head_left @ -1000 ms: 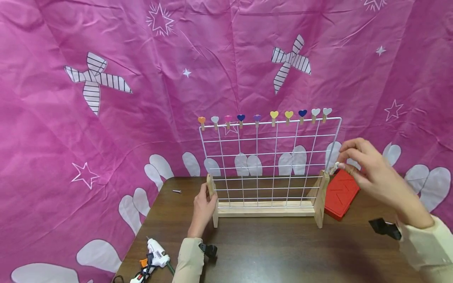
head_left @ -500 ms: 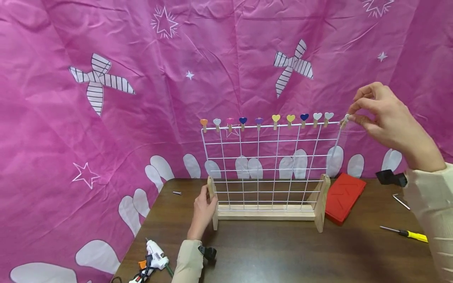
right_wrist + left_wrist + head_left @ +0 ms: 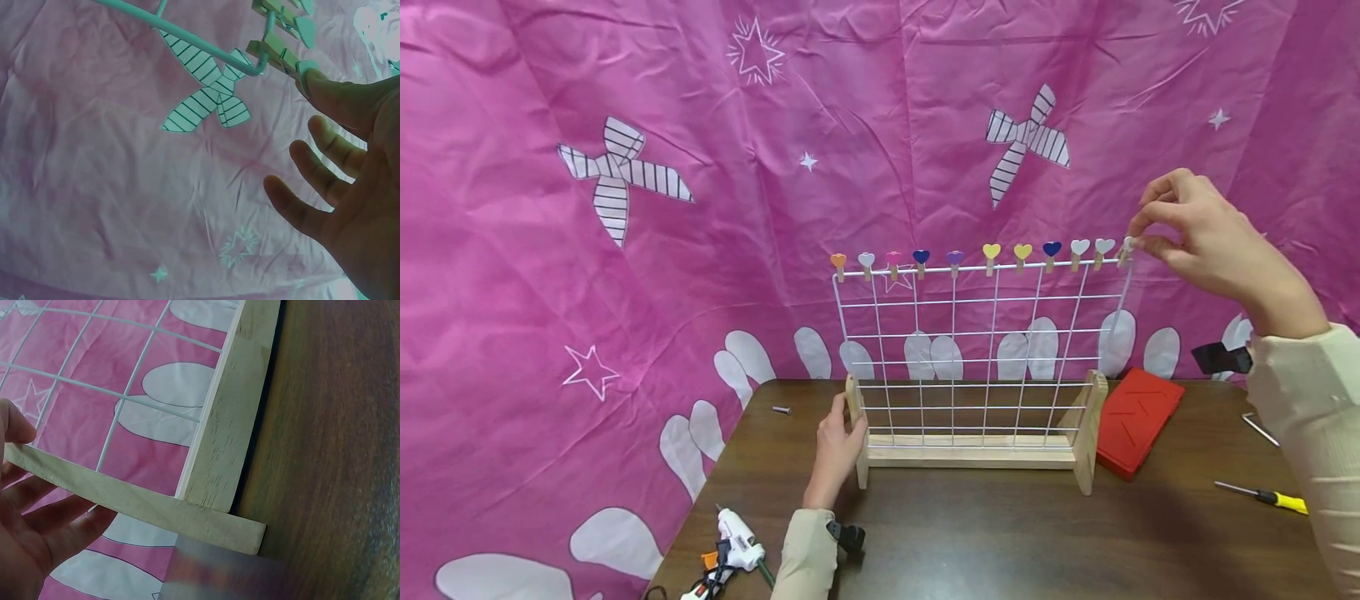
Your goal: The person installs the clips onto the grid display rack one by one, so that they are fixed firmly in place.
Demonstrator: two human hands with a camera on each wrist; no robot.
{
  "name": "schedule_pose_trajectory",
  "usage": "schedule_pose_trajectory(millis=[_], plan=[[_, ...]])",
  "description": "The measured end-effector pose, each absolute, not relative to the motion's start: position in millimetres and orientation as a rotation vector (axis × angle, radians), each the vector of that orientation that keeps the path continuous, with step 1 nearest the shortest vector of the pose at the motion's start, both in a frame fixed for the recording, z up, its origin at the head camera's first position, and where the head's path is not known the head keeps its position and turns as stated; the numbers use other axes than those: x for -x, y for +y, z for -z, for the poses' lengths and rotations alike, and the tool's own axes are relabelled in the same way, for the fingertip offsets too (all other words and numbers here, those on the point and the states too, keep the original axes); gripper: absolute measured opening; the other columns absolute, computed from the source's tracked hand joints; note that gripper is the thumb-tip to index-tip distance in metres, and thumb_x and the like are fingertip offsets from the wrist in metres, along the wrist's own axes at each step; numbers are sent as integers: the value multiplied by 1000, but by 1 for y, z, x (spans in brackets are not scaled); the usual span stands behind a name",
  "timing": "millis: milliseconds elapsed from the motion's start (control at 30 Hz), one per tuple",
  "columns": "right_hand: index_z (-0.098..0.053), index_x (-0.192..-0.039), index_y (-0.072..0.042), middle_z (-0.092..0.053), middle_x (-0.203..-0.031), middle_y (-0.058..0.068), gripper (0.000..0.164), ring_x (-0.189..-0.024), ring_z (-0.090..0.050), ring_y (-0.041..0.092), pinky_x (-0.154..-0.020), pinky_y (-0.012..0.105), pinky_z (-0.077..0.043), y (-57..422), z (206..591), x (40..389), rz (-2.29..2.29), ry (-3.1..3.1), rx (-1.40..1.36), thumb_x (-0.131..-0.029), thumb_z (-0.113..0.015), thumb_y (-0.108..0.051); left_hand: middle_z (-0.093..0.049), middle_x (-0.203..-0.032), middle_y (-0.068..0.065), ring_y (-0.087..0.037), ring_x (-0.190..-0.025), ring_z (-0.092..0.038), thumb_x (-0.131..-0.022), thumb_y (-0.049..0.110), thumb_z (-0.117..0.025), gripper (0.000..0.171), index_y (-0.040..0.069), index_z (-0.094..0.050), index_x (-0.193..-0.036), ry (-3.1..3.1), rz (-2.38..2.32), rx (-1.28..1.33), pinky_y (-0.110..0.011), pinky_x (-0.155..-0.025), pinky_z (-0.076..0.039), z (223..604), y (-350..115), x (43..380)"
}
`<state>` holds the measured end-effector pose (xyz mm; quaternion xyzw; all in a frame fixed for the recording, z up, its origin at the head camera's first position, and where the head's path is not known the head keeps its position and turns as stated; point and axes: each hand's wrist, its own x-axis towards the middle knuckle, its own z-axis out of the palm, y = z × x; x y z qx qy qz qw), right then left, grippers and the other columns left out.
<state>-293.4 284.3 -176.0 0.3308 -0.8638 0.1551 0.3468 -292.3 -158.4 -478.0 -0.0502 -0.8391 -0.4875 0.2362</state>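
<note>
A white wire grid stands in a wooden stand on the table. Along its top wire sits a row of small heart clothespins, among them an orange one at the left end and a yellow one mid-row. At the top right corner my right hand pinches a white heart clothespin; the right wrist view shows this clothespin at the wire's bend, thumb on its heart. My left hand grips the stand's left upright, fingers on one side and thumb on the other.
A red box lies right of the stand. Further right are a hex key and a yellow-handled screwdriver. A glue gun with a dark cord lies at front left. A small metal pin rests near the back left edge.
My right hand has risen from beside the stand's right upright to the grid's top right corner, then shifted slightly left with the clothespin onto the wire. My left hand keeps its grip.
</note>
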Motion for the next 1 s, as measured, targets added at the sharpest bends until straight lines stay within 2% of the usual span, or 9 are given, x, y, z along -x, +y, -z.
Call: schedule_pose_trajectory(millis=[200,467,633,767,833,900,933,1000], plan=[[-63,-80,-4,-46,-91,14,23,-88,-40,32,-72,40,-27,280,174,298,-384,-2234,-952,-68,-64,16,-63,-109,-15,-24,-98,-61,-83,10,-59,41,12,-49,-123,-2293,1323,148,-37,-77,-53,477,-163,291],[-61,-97,-1,-48,-98,16,20,-94,-43,34,-78,46,-30,276,180,294,-429,-2347,-907,-78,-64,5,-61,-114,-13,-24,-102,-60,-85,13,-58,42,16,-48,-125,-2308,1336,110,-39,-79,-52,477,-166,292],[-53,-114,1,-45,-108,19,36,-99,-43,31,-78,39,-30,281,194,286,-470,-2324,-828,-79,-64,1,-61,-113,-14,-24,-101,-60,-86,14,-57,43,15,-47,-127,-2318,1363,152,-39,-78,-52,475,-164,299],[-41,-127,3,-39,-115,23,53,-103,-39,35,-84,41,-31,282,209,279,-538,-2313,-788,-79,-63,3,-61,-111,-17,-26,-99,-61,-85,11,-57,42,13,-47,-126,-2303,1402,175,-39,-77,-52,473,-163,302],[-37,-131,4,-37,-119,25,59,-104,-38,37,-91,34,-30,282,217,275,-549,-2297,-792,-78,-64,4,-60,-111,-16,-26,-99,-61,-85,9,-57,42,12,-47,-126,-2305,1427,182,-38,-78,-52,472,-164,303],[-34,-132,5,-36,-121,25,62,-106,-36,37,-96,23,-26,281,225,272,-560,-2271,-806,-77,-64,5,-60,-111,-16,-26,-100,-60,-85,8,-58,41,11,-47,-125,-2315,1439,197,-37,-80,-51,470,-166,304],[-33,-132,5,-35,-121,25,63,-107,-36,37,-95,16,-23,281,230,271,-562,-2262,-806,-77,-65,4,-60,-112,-16,-26,-102,-59,-85,8,-58,42,10,-47,-125,-2330,1440,201,-37,-82,-51,469,-167,304],[-33,-132,5,-35,-122,25,64,-107,-37,37,-93,10,-21,281,241,268,-588,-2259,-789,-78,-66,3,-59,-113,-17,-26,-102,-59,-86,9,-58,43,9,-45,-127,-2386,1414,208,-38,-82,-51,465,-171,303]])
